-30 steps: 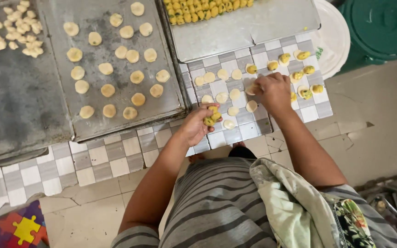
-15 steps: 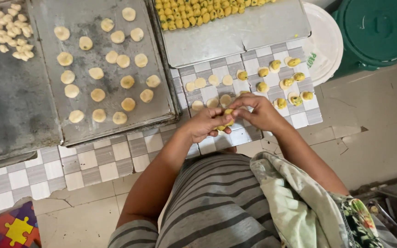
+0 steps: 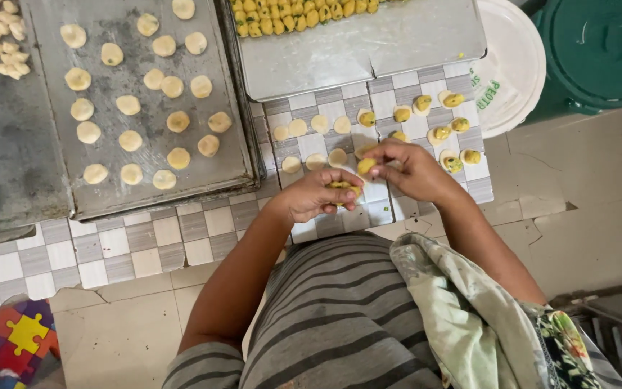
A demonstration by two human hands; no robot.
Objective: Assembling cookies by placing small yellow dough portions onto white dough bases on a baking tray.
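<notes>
My left hand (image 3: 318,194) is cupped around several small yellow filled dough pieces (image 3: 343,187). My right hand (image 3: 408,169) pinches one yellow dough piece (image 3: 366,166) between its fingertips, just above the left hand. Both hands hover over a checked mat (image 3: 217,223) on the floor. On the mat beyond my hands lie flat pale dough rounds (image 3: 298,127) and, to the right, rounds topped with yellow filling (image 3: 442,133).
A metal tray (image 3: 52,180) with several pale dough rounds (image 3: 129,140) lies at the left. Another tray (image 3: 368,50) at the top holds rows of yellow pieces (image 3: 289,14). A white lid (image 3: 516,65) and green tub (image 3: 599,50) stand at the right. A puzzle mat (image 3: 1,346) shows bottom left.
My right hand drew back from the filled rounds on the mat toward my left hand, carrying a yellow piece. The camera view shifted slightly.
</notes>
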